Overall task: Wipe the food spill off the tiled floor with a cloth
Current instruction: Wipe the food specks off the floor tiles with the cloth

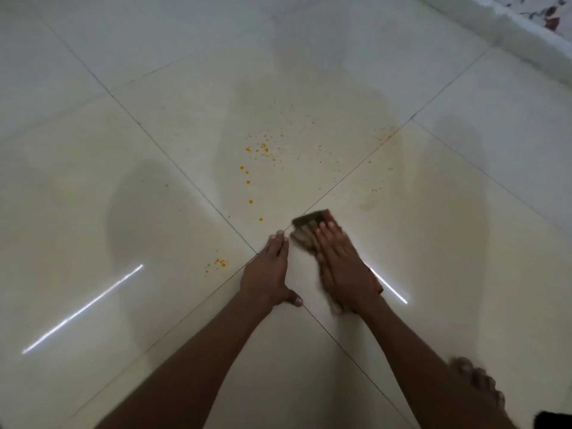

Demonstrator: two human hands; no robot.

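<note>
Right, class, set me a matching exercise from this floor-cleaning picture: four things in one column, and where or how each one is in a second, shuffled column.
Things:
1. left hand
2. right hand
3. brownish striped cloth
4. orange food droplets

States:
A. scattered on the cream floor tiles, beyond both hands
B. pressed flat on top of the cloth
C. bare, palm down on the tile, beside the cloth
D. pinned to the floor under a palm, its far end sticking out

Pairs: 1-C, 2-B, 3-D, 4-A
</note>
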